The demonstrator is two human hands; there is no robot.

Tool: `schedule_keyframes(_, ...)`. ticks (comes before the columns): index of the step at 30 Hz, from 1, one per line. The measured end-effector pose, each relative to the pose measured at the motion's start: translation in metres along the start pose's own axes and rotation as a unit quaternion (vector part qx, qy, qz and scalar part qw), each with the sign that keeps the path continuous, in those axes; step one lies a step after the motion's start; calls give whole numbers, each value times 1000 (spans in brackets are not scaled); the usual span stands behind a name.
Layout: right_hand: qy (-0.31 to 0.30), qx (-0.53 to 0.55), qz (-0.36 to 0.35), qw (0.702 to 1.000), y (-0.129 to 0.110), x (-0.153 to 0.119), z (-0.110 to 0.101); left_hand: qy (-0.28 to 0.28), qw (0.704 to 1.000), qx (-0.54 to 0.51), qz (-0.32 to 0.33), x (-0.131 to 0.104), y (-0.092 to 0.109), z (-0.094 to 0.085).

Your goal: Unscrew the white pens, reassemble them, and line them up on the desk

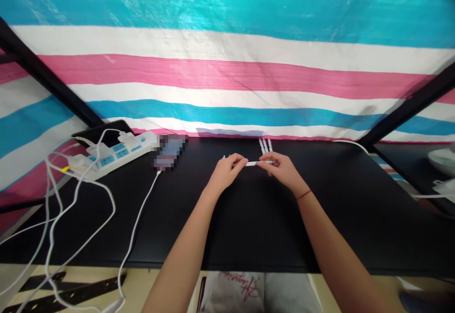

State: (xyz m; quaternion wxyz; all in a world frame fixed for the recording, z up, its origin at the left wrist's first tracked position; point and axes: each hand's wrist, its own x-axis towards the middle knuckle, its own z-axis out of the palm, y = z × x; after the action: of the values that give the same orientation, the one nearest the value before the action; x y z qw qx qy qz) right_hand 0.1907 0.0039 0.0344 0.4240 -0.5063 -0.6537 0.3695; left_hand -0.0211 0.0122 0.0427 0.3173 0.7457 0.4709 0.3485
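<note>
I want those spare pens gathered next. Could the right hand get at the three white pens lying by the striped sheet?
Probably yes: the right hand sits just before the three white pens, bare black tabletop between, though it holds a white pen.

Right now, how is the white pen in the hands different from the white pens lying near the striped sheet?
The pen in the hands is lifted off the black table and lies sideways, with the left hand and right hand each pinching one end. The three pens by the sheet rest on the table, untouched, side by side, pointing toward the sheet. The held one is alone; the others are a group. All look white and thin.
</note>
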Motion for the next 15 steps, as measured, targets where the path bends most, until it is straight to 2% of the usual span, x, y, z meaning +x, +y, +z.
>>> schedule_keyframes(3,20,83,37,996,9,-7,1,30,994,-100,-36,-2,-7,4)
schedule_keyframes(8,49,220,83,971,18,-14,-4,5,971,-233,-57,-2,-12,10)
schedule_keyframes(12,32,228,98,968,20,-13,-7,36,971,-224,-71,0,-13,10)
schedule_keyframes(15,52,174,53,982,18,-13,-7,36,980,-185,-67,1,-15,9)
